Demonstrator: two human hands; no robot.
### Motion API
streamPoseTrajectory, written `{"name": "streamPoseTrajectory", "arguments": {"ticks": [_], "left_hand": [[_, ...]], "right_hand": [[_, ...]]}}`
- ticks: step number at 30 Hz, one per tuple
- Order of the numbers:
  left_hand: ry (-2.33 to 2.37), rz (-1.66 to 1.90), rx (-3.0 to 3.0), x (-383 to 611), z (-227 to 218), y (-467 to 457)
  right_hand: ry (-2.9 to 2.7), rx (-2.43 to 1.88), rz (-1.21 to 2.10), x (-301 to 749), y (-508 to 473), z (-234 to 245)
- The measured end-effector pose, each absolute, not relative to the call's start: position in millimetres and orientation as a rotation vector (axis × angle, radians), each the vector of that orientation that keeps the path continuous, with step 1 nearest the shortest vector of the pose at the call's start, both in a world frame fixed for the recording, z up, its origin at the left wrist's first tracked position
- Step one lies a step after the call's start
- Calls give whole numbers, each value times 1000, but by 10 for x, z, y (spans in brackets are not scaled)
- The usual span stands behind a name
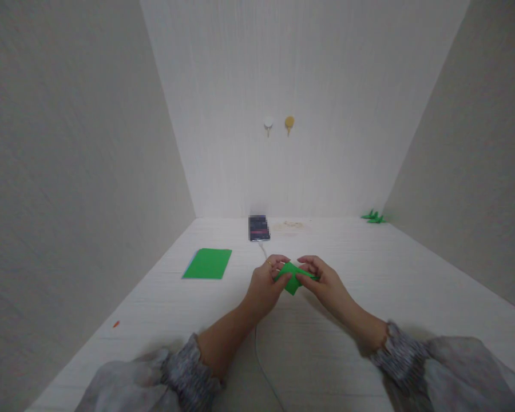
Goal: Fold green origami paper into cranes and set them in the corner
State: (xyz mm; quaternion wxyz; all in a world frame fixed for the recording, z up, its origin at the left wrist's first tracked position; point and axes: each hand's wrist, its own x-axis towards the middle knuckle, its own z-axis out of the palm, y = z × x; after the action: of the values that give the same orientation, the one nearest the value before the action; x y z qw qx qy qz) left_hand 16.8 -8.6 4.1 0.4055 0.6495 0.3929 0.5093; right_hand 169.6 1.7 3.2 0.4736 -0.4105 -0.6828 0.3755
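Note:
A small piece of folded green paper point(292, 284) is held between both hands, just above the white table. My left hand point(269, 284) pinches its left side, the thumb lying on top. From the other side my right hand point(321, 278) grips it, thumb on the near face and fingers behind. The paper comes to a point toward me, and a narrow flap reaches right under the right fingers. Parts of its folds are hidden by the fingertips. To the left of my hands, flat green paper sheets point(208, 264) lie on the table.
A phone point(258, 228) leans near the back wall, its white cable point(261, 369) running toward me beneath my left arm. Several folded green paper pieces point(373, 217) stand at the back right corner. A small orange bit point(116, 324) lies at left. Two hooks point(289, 122) hang on the wall.

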Motion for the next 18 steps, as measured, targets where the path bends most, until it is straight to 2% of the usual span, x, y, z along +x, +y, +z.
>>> {"name": "streamPoseTrajectory", "arguments": {"ticks": [8,13,18], "left_hand": [[1052,1187,1683,159,-26,-64],[943,1183,1549,136,-55,-33],[932,1205,1542,125,-38,-32]], "right_hand": [[-1845,-1130,759,1694,-55,144],[-1921,-950,776,1735,-51,162],[-1974,-858,609,1813,-18,162]]}}
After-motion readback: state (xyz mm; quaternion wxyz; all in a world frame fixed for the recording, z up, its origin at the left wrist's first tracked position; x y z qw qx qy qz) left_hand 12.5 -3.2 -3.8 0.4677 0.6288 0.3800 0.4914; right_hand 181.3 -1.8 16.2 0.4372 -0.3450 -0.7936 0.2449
